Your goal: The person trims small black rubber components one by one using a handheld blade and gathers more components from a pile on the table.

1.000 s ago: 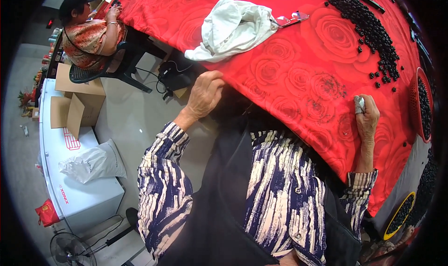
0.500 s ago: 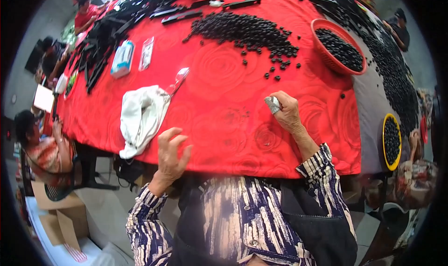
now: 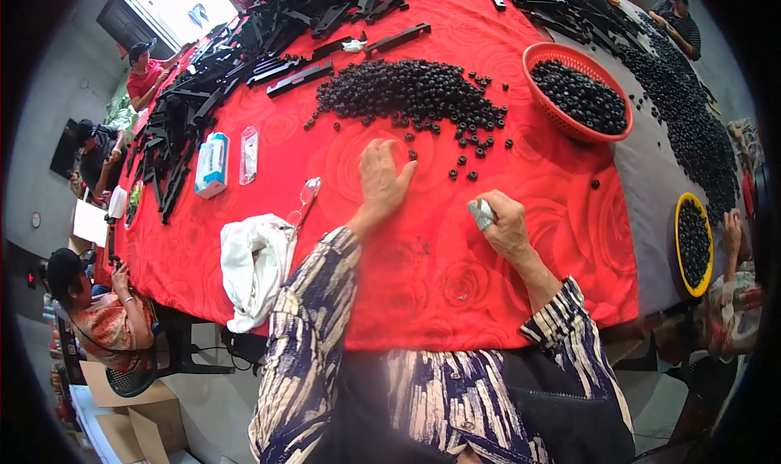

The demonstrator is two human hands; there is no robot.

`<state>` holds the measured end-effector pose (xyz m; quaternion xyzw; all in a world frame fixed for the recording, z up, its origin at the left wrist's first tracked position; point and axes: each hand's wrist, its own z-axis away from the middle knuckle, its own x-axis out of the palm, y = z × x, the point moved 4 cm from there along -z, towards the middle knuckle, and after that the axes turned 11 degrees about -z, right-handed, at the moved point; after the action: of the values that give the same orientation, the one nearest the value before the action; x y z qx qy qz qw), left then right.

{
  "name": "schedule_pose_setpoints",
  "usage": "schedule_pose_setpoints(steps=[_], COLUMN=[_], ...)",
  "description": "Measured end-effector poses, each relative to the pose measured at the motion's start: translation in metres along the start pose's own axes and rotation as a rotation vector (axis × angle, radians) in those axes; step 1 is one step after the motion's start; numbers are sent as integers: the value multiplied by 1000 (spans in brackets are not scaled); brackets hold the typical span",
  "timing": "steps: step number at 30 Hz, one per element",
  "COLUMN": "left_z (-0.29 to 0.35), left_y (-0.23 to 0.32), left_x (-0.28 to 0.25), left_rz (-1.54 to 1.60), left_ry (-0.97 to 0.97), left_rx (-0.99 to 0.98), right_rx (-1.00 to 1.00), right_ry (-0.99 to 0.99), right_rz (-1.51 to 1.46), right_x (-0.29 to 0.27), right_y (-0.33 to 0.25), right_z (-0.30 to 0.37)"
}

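My left hand (image 3: 382, 179) is stretched over the red cloth just short of a pile of small black rounded pieces (image 3: 399, 89). Its fingers are extended and I see nothing held in them. A single black piece (image 3: 412, 154) lies close to its fingertips. To the right, my right hand (image 3: 510, 232) is closed around a short silver-wrapped object (image 3: 482, 213); only its end shows, so its kind is unclear. Several loose black pieces (image 3: 473, 174) lie between this hand and the pile. Some of the loose pieces show a hole.
A red basket (image 3: 533, 110) and a yellow-rimmed one (image 3: 681, 277) hold more black pieces. Long black parts (image 3: 301, 79) are heaped along the far left. White cloth (image 3: 244, 293), glasses (image 3: 307, 195) and a blue-white pack (image 3: 212, 164) lie at left. Other people sit around the table.
My left hand has reached forward and right, from the table's near edge to the pile. My right hand stays closed on the silver-wrapped object. The view has shifted slightly.
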<state>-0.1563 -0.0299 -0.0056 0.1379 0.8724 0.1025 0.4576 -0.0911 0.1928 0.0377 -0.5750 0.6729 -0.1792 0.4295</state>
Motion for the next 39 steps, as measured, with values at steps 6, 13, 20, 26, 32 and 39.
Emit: schedule_pose_setpoints(steps=[6,13,20,26,32,39], left_z=[-40,-85,-107,-106,-81,-51], left_y=[-13,-105,-158,-118,-96,-23], left_x=[18,10,28,40,39,29], left_rz=[16,-129,-72,30,200,116], left_ry=[185,261,25,131,88,47], left_rx=[-74,-598,-621,-405,-238,-51], right_rx=[70,93,106,115,75,49], right_ry=[-25,-86,-101,-124,-140,-129], right_rz=[31,37,47,97,92,130], right_x=[1,1,3,2,9,3], right_y=[6,2,5,5,3,7], right_z=[-3,-2,-3,-3,-4,-7])
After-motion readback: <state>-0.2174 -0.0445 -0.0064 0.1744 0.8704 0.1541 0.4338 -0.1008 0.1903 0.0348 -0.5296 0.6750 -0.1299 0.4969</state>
